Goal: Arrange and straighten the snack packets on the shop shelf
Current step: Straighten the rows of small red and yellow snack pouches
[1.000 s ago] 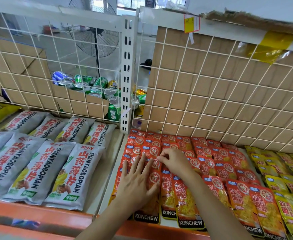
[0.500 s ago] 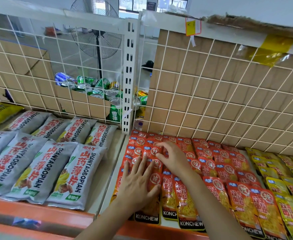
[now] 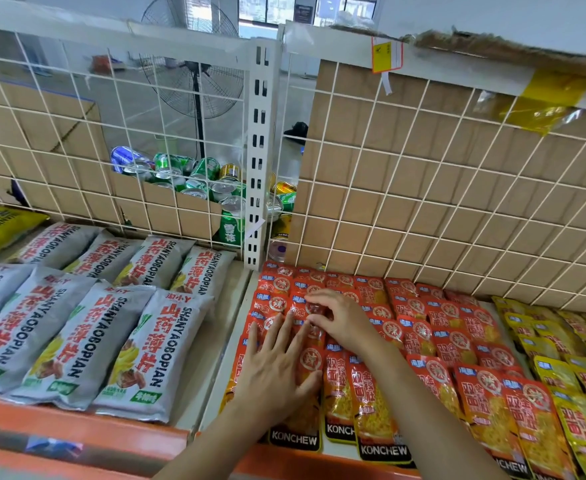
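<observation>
Red packets (image 3: 433,327) of a spicy snack lie in overlapping rows on the right-hand bay of a shop shelf (image 3: 77,424), where a person works on the leftmost columns with both hands. The left hand (image 3: 277,372) lies flat on the front packets, fingers straight and spread wide, pressing them down. Just behind it, the right hand (image 3: 345,322) has its fingers curled, thumb and forefinger narrowed on the top of a red packet (image 3: 310,308) in the middle rows; it appears to pinch it, though the exact grip is hard to make out.

The job looks partly done. Toward the right of the red block, the columns run fairly evenly from the wire grid (image 3: 457,188) to the front edge, and the front row's black bottom strips roughly line up. The two columns under the hands look more crowded and slightly skewed, so that corner is probably what remains here. Yellow packets (image 3: 575,375) on the far right lie less evenly and may need attention. Grey packets (image 3: 87,341) in the left bay sit in two slanted but orderly rows.

Behind the grid stand cardboard (image 3: 423,168) sheets, a heap of drink cans (image 3: 198,181) and a floor fan (image 3: 194,74).
</observation>
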The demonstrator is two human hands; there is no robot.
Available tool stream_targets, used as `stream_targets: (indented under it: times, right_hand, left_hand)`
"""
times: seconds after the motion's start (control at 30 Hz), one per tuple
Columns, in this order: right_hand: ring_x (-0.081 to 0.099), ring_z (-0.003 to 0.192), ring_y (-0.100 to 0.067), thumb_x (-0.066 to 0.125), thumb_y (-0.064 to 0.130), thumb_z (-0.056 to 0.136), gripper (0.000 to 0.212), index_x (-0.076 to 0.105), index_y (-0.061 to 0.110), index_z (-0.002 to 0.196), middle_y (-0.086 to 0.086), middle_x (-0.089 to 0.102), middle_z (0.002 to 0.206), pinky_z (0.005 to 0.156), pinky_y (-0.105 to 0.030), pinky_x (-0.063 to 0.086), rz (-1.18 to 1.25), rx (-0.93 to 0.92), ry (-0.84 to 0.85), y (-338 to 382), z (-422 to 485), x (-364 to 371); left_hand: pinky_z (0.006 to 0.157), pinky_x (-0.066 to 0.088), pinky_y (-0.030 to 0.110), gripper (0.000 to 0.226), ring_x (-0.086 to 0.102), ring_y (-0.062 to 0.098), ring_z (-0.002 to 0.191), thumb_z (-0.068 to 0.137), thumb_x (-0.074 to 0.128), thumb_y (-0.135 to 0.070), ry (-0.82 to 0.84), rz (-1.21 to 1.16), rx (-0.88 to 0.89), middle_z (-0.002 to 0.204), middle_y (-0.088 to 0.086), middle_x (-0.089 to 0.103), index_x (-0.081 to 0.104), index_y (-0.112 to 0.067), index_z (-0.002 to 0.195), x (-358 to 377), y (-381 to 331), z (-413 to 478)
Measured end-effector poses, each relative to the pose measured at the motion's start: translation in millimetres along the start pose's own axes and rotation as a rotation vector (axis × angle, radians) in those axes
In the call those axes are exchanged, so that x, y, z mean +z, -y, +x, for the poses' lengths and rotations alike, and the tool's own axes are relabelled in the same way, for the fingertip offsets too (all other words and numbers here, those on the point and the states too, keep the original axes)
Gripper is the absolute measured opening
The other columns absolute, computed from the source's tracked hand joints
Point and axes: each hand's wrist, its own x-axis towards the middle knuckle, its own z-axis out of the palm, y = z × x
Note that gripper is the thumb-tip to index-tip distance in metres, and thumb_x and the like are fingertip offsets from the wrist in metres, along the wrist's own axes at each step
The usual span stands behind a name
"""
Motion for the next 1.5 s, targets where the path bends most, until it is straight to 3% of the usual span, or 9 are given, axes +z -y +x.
stream_targets:
  times: [0.17,0.47,0.6,0.83,0.93,1.1,1.27,1.33,1.5]
  right_hand:
    - [0.04,0.128,-0.009,0.055,0.03,0.091,0.039,0.053,0.023,0.129,0.005,0.049,0.137,0.098,-0.014,0.021,-0.01,-0.015,-0.013,-1,0,-2]
    - [0.043,0.127,-0.009,0.055,0.028,0.091,0.037,0.054,0.024,0.128,0.005,0.051,0.136,0.1,-0.017,0.023,0.006,-0.018,0.004,1,-3,-6]
    - [0.044,0.126,-0.01,0.056,0.03,0.09,0.038,0.054,0.026,0.128,0.006,0.052,0.135,0.105,-0.024,0.027,0.021,0.005,0.012,1,-4,-5]
    - [0.046,0.124,-0.012,0.058,0.026,0.089,0.039,0.053,0.024,0.128,0.004,0.053,0.133,0.106,-0.03,0.036,0.098,0.022,-0.036,4,-6,-10]
    - [0.049,0.12,-0.012,0.057,0.023,0.09,0.036,0.055,0.022,0.126,0.004,0.054,0.13,0.101,-0.025,0.038,0.091,0.045,-0.118,5,-9,-12]
    - [0.054,0.104,-0.012,0.058,0.026,0.09,0.033,0.057,0.02,0.122,0.002,0.06,0.118,0.09,-0.023,0.042,0.022,0.11,-0.13,3,-10,-12]
    - [0.055,0.081,-0.008,0.06,0.033,0.087,0.012,0.064,0.022,0.091,0.007,0.063,0.089,0.067,-0.019,0.04,0.033,0.177,-0.148,2,-10,-11]
    - [0.055,0.078,-0.007,0.06,0.039,0.086,0.018,0.062,0.021,0.084,0.009,0.06,0.082,0.067,-0.023,0.041,0.028,0.193,-0.101,3,-10,-12]
    - [0.05,0.077,-0.006,0.058,0.04,0.087,0.024,0.064,0.018,0.086,0.009,0.055,0.083,0.066,-0.022,0.035,-0.018,0.184,0.027,6,-11,-14]
  left_hand:
    - [0.107,-0.026,0.042,0.089,-0.029,0.012,0.135,0.064,-0.015,-0.072,0.026,0.014,-0.002,0.147,-0.005,-0.027,-0.018,-0.032,0.144,-1,0,0]
    - [0.113,-0.018,0.046,0.087,-0.026,0.012,0.137,0.062,-0.017,-0.072,0.045,0.015,-0.013,0.151,-0.004,-0.023,-0.021,-0.032,0.139,0,-1,1]
    - [0.113,-0.017,0.045,0.091,-0.02,0.011,0.141,0.066,-0.017,-0.074,0.041,0.0,-0.012,0.155,-0.005,-0.015,-0.011,-0.031,0.146,1,0,2]
    - [0.117,-0.001,0.036,0.073,0.01,0.011,0.143,0.082,0.0,-0.063,-0.06,-0.07,-0.005,0.154,-0.008,0.018,0.02,-0.031,0.145,-7,13,21]
    - [0.117,0.005,0.033,0.054,0.015,0.012,0.142,0.097,0.021,-0.048,-0.066,-0.15,-0.016,0.154,-0.007,0.021,0.022,-0.026,0.146,-9,26,38]
    - [0.116,0.004,0.034,0.049,0.014,0.011,0.142,0.099,0.029,-0.037,0.028,-0.14,0.044,0.154,-0.009,0.022,0.02,-0.029,0.147,-13,43,59]
    - [0.115,0.002,0.031,0.05,0.012,0.01,0.142,0.099,0.031,-0.037,0.037,-0.141,0.081,0.154,-0.012,0.02,0.018,-0.031,0.147,-12,48,64]
    - [0.115,0.002,0.032,0.05,0.011,0.01,0.143,0.1,0.031,-0.036,0.038,-0.147,0.092,0.154,-0.012,0.019,0.017,-0.03,0.147,-11,48,63]
    - [0.116,0.003,0.033,0.05,0.011,0.011,0.142,0.099,0.027,-0.039,0.041,-0.152,0.091,0.154,-0.012,0.02,0.019,-0.029,0.147,-11,49,64]
